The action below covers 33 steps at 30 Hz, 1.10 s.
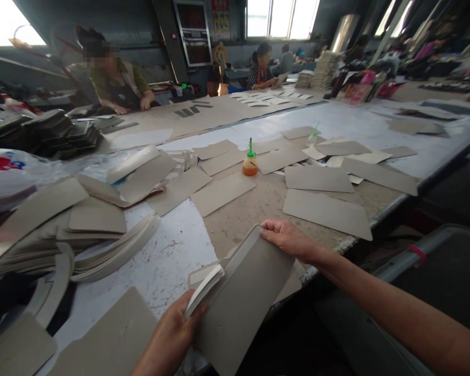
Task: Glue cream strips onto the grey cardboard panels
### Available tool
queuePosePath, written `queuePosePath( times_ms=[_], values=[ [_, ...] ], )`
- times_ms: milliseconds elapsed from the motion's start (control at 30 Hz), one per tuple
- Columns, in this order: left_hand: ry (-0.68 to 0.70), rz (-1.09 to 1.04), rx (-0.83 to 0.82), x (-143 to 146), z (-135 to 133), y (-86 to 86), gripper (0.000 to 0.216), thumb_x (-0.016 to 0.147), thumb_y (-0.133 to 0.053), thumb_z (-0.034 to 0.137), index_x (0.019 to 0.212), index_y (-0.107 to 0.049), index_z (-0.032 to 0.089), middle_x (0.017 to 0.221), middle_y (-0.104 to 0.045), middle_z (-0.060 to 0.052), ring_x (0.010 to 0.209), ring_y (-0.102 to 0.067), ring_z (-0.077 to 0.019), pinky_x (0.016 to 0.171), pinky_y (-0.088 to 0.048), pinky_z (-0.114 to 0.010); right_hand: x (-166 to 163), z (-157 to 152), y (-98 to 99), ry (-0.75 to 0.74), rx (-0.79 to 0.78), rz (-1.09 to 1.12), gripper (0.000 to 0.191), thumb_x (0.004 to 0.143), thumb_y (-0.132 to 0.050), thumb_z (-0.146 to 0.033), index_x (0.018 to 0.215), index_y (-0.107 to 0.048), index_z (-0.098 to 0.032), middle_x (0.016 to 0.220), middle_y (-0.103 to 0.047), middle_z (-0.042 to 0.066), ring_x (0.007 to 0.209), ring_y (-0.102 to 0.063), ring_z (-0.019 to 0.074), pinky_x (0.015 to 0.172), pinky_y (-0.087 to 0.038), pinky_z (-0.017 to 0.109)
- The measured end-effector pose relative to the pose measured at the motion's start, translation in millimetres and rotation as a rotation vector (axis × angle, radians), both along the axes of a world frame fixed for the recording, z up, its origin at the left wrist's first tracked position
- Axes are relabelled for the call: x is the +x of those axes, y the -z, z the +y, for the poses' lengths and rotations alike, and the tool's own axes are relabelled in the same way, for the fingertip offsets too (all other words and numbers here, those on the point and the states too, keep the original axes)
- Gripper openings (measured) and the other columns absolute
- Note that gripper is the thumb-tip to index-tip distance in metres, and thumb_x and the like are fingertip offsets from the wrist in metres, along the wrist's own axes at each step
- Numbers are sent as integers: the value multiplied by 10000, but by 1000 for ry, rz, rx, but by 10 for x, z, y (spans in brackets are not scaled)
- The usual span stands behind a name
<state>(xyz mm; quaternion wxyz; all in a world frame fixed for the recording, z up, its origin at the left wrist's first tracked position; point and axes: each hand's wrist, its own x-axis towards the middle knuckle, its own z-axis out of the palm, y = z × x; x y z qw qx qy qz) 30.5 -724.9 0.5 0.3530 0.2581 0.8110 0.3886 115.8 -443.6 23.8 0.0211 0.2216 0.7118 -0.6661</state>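
My right hand [289, 239] pinches the upper corner of a flat grey-beige panel [248, 300], which is tilted at the table's near edge. Along the panel's upper left edge runs a paler strip [246, 250]. My left hand [176, 326] is closed around a small bundle of thin white strips [204, 290], at the panel's left edge. Whether its fingers also grip the panel is hidden. More pale pieces show partly behind the panel. Beyond my hands stands a squeeze bottle [250, 164] with a green nozzle and orange-brown liquid.
Loose grey panels [327, 211] lie across the table [180, 250]. At left are stacked panels [31, 230], curved strips [117, 253] and a plastic bag [8, 177]. A second green-tipped bottle [312, 137] stands farther back. Co-workers [119, 83] sit across the table. A dark bin [434, 277] is at right.
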Motion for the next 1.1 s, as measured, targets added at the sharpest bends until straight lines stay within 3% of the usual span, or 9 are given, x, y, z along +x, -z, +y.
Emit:
queuePosePath(
  times_ms=[133,267,400,500,600,700,800,967,1100],
  values=[
    [-43,16,5,-1,42,-9,403,775,-496,511,977,-616,184,968,-686,-60,938,-611,-234,824,-462,-314,-7,16,60,30,-55,-16,308,748,-606,-474,807,-577,-173,642,-554,-35,517,-457,85,483,-347,202],
    [-192,156,-57,-6,-4,-84,411,778,-458,546,887,-630,190,830,-691,-40,848,-627,-234,761,-490,-320,27,87,132,94,-66,-6,343,699,-646,-486,784,-558,-166,651,-549,-35,525,-447,82,491,-342,203],
    [-339,351,-136,139,-172,-94,387,832,-398,476,1021,-608,213,925,-692,-48,888,-634,-227,785,-499,-344,106,174,197,139,-61,-15,358,682,-666,-490,775,-554,-163,654,-544,-30,536,-441,84,489,-339,204],
    [-213,569,-107,435,-174,-21,331,855,-386,290,1112,-578,210,1006,-671,-74,929,-627,-214,815,-508,-357,170,200,241,145,-101,-88,348,684,-671,-485,770,-546,-172,661,-552,-20,542,-456,94,490,-353,213],
    [-78,786,-54,747,24,83,444,801,-335,68,1195,-520,155,966,-633,-116,891,-608,-201,808,-516,-371,205,199,270,154,-132,-147,357,702,-651,-505,790,-538,-179,654,-555,-10,539,-468,110,483,-362,229],
    [-36,964,-51,892,279,188,564,740,-308,-33,1279,-425,90,1197,-547,-199,1148,-507,-253,914,-474,-432,210,183,277,158,-116,-156,369,684,-666,-504,780,-541,-171,631,-542,-17,525,-456,107,475,-355,230],
    [66,1060,-104,854,412,287,636,690,-339,-38,1322,-339,33,1374,-404,-236,1333,-277,-308,986,-425,-465,212,147,269,161,-42,-143,375,661,-671,-511,729,-533,-169,604,-524,-27,503,-431,98,456,-338,222],
    [156,1100,-195,729,385,377,579,696,-369,2,1273,-388,-25,1332,-455,-244,1273,-377,-309,998,-425,-406,244,74,281,168,224,-135,342,718,-597,-512,678,-545,-177,576,-518,-25,491,-417,101,438,-324,219],
    [111,1110,-221,728,376,354,544,716,-355,4,1256,-420,-9,1322,-472,-233,1263,-400,-304,1067,-311,-506,272,55,330,164,395,-119,338,764,-545,-506,653,-536,-187,562,-506,-20,494,-416,111,445,-314,227]
  ],
)
